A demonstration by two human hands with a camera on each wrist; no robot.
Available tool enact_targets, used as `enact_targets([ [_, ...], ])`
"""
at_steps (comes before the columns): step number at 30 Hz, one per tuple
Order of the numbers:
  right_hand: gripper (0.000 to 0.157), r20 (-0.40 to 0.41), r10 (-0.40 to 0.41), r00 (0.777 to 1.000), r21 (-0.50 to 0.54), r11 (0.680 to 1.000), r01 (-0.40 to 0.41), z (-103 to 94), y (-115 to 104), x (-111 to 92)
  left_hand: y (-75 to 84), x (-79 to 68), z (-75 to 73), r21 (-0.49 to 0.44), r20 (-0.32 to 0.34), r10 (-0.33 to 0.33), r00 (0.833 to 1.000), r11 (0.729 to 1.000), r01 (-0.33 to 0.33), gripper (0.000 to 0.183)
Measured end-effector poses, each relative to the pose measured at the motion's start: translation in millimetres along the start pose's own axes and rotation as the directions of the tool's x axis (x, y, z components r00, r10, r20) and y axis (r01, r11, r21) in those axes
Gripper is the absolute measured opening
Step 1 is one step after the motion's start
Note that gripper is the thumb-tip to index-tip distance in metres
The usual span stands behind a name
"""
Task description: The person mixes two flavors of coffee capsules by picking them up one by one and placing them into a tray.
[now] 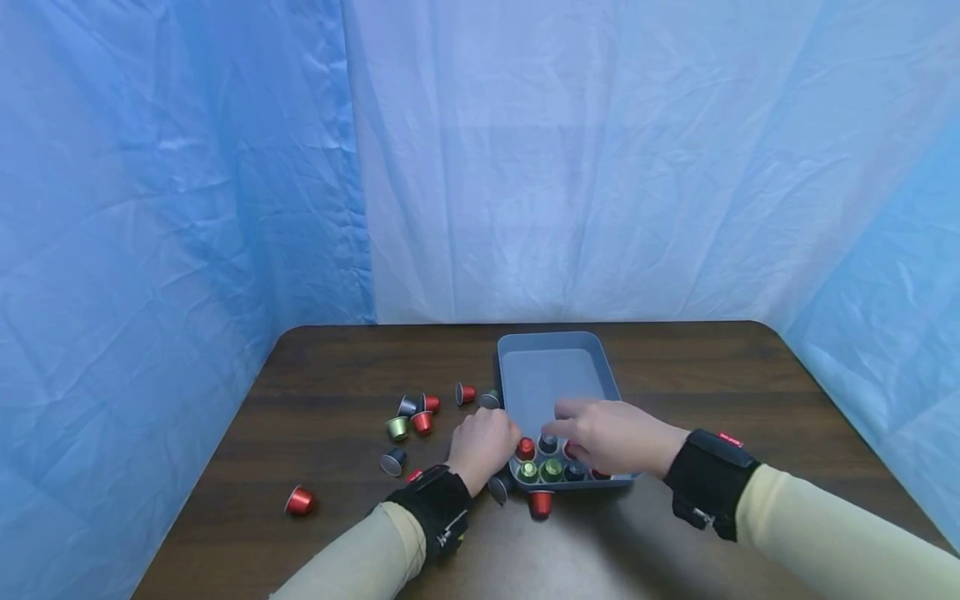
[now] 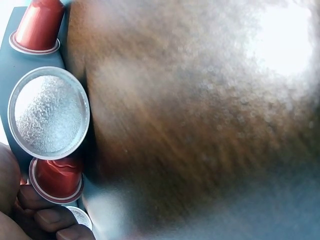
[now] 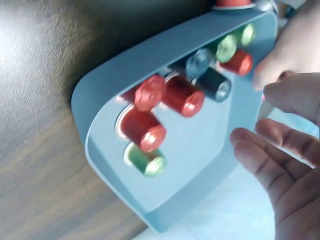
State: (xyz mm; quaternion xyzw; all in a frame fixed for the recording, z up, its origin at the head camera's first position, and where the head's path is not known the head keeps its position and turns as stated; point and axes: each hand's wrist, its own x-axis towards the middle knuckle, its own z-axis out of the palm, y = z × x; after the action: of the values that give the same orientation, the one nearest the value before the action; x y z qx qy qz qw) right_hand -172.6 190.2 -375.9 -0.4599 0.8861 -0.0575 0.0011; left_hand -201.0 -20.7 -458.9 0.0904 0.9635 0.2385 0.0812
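Observation:
A blue-grey tray [image 1: 558, 379] holds several coffee capsules at its near end, among them a green capsule [image 3: 145, 160] and a dark blue capsule [image 3: 215, 86]. My left hand [image 1: 483, 442] is curled at the tray's left edge. In the left wrist view, its thumb and fingertips close on a red coffee capsule [image 2: 57, 175], partly hidden by the fingers. Just beside that capsule, another shows its silver lid [image 2: 50, 112]. My right hand [image 1: 607, 433] reaches over the tray from the right. Its fingers are loosely extended above the capsules, nothing between them and the thumb [image 3: 295, 95].
Against the tray's front wall lies a red capsule [image 1: 540, 504]. Left of the tray, several loose capsules are scattered on the dark wooden table [image 1: 697, 375], including a green one [image 1: 397, 428]. A lone red capsule [image 1: 300, 501] lies further left. Blue sheeting [image 1: 480, 167] surrounds the table.

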Motion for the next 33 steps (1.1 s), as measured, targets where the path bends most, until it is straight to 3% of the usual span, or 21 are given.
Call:
enact_targets([
  [5,0.035,0.010,-0.035,0.999,-0.013,0.999,0.035,-2.2,-7,2,0.1,0.2,-1.5,0.001,0.001,0.007,1.000,1.000,-0.007,0.033],
  [15,0.038,0.060,-0.028,0.998,0.001,1.000,0.028,-0.8,-21,2,0.1,-0.5,-2.0,0.006,0.009,0.013,1.000,1.000,-0.013,0.035],
  [21,0.032,0.108,-0.004,0.994,0.072,0.997,-0.004,2.4,-29,1,0.8,-0.5,-2.9,0.007,0.018,0.006,1.000,1.000,-0.006,0.035],
  [28,0.027,0.149,-0.021,0.989,0.085,0.996,0.008,9.9,-39,-2,2.0,-0.6,-3.0,0.028,0.003,0.002,1.000,1.000,-0.002,0.036],
  [33,0.028,0.201,-0.017,0.979,0.182,0.983,-0.020,17.1,-44,-4,3.0,-0.1,-2.1,0.034,0.001,-0.011,1.000,0.999,0.011,0.034],
])
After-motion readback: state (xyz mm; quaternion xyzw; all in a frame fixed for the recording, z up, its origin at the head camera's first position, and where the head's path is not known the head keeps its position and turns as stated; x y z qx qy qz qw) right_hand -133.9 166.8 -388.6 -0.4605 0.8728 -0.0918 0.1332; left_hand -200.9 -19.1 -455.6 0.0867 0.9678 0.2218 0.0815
